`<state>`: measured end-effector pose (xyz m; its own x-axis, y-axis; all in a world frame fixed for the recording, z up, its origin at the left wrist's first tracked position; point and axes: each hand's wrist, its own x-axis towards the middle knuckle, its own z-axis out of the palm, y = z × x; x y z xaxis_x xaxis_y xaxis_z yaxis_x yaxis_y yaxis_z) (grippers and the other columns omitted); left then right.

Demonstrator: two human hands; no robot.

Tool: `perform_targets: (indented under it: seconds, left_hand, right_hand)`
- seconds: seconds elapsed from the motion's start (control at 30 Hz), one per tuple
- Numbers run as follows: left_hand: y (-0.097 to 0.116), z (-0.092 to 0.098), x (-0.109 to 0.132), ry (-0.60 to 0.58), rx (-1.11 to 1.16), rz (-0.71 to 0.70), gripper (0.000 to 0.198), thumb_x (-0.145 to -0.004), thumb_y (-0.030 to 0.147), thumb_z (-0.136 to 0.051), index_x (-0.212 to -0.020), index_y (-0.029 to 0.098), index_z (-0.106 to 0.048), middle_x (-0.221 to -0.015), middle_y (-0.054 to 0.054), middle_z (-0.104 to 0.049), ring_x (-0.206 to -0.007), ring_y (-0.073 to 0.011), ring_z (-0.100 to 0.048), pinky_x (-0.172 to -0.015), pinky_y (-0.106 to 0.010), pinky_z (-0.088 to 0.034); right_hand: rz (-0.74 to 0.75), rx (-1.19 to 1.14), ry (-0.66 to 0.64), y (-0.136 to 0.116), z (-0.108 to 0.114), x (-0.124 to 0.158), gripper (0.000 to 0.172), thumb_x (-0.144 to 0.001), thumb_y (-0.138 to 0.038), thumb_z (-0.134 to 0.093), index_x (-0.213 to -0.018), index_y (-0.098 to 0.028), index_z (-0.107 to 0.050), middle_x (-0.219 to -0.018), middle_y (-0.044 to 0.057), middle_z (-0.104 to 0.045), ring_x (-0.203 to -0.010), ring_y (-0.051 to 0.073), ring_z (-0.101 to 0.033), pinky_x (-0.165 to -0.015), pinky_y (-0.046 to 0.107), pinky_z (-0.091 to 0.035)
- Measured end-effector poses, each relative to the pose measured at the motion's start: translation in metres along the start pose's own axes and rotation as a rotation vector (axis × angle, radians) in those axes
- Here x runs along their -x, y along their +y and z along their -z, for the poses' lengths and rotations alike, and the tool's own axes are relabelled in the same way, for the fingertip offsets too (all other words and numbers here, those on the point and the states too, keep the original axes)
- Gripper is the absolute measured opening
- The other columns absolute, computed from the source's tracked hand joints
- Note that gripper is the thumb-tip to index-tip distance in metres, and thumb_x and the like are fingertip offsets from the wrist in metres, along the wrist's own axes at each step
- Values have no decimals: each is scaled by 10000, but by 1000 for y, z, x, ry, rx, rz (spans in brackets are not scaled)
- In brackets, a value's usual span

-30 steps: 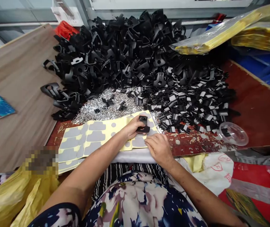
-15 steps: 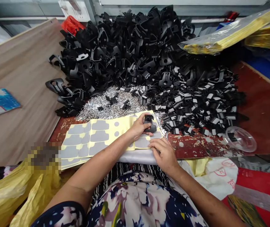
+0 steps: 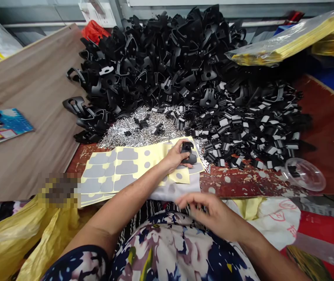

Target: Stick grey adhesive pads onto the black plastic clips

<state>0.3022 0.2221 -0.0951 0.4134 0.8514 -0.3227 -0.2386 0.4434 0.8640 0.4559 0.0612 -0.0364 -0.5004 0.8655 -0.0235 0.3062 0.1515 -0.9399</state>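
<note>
Here, left hand (image 3: 175, 159): grip pinching black clip (image 3: 190, 157), over sticker sheet (image 3: 156, 152).
Right hand (image 3: 213, 214): in front of sticker sheet; grip blurred, cannot tell.
Pins (image 3: 143, 136): behind sticker sheet.

At the left of the frame, a blue printed booklet (image 3: 14, 124) is laid on a brown wooden board (image 3: 49, 86). A crumpled red plastic bag (image 3: 94, 31) is seen at the upper left, just below a white wall fixture (image 3: 104, 13). The lower left is filled by a yellow plastic bag (image 3: 5, 242). At the right, a clear plastic bowl (image 3: 315, 176) is set near the front edge of the red bench (image 3: 331, 148). At the lower right, a white bag (image 3: 284, 220) printed in red is placed beside a red sack (image 3: 325, 224).
</note>
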Motion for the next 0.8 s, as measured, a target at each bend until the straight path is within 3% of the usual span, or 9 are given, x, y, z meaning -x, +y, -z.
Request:
perform_targets:
  seconds: [0.03,0.07,0.13,0.2,0.27,0.37,0.47,0.6,0.8]
  left_hand:
    - [1,0,0,-3,0,6,545,-748,61,-740,-1224,257,-559,-930,0,-538,-674,-116,-538,-582,-387,-674]
    - [3,-1,1,-2,5,14,555,-745,61,-745,-1229,261,-560,-931,0,-544,-673,-116,-537,-594,-379,-669]
    - [10,-4,7,-11,44,47,593,-724,71,-780,-1237,275,-563,-961,-11,-576,-708,-134,-574,-628,-359,-653]
    - [19,-7,19,-54,124,81,624,-718,134,-845,-1255,292,-571,-1013,-29,-620,-768,-157,-617,-658,-314,-617]
    - [29,-11,35,-117,218,80,598,-756,264,-888,-1273,303,-592,-1077,-46,-654,-805,-158,-624,-671,-266,-570]
    - [39,-15,59,-146,307,33,500,-842,470,-845,-1251,273,-636,-1108,-62,-661,-780,-144,-589,-649,-245,-535]
    - [41,-16,73,-141,337,28,526,-876,574,-785,-1251,236,-637,-1138,-104,-661,-838,-198,-629,-667,-295,-565]
    - [37,-15,78,-175,347,43,568,-893,642,-736,-1270,236,-610,-1201,-134,-647,-929,-268,-676,-696,-365,-606]
    - [34,-14,82,-206,386,61,501,-930,616,-705,-1263,251,-623,-1162,-110,-638,-837,-202,-618,-683,-358,-612]
  right_hand:
    - [24,-8,-50,-11,6,4,302,-983,-155,-622,-1207,-316,-747,-1180,22,-772,-1076,220,-724,-932,372,-602]
    - [56,22,-19,-18,12,6,307,-959,-168,-677,-1212,-327,-748,-1174,24,-764,-1125,236,-707,-982,393,-590]
    - [91,124,247,-18,23,2,284,-914,-169,-729,-1160,-311,-744,-1123,35,-748,-1123,254,-693,-998,415,-575]
    - [71,187,568,-4,33,-8,226,-909,-164,-700,-1102,-281,-715,-1008,29,-726,-997,231,-702,-919,388,-584]
    - [66,160,733,13,41,-21,216,-912,-183,-686,-1114,-260,-684,-937,17,-698,-885,199,-694,-842,347,-586]
    - [107,72,780,29,43,-33,232,-913,-221,-712,-1138,-251,-666,-946,19,-692,-879,188,-693,-823,326,-587]
    - [115,71,777,31,37,-38,223,-924,-235,-719,-1140,-253,-667,-950,24,-698,-895,196,-696,-843,341,-583]
    - [120,98,743,30,27,-46,199,-931,-246,-713,-1126,-255,-678,-958,26,-704,-900,202,-696,-862,359,-577]
    - [137,111,741,33,22,-51,160,-942,-250,-705,-1101,-250,-684,-959,35,-697,-904,211,-684,-868,377,-570]
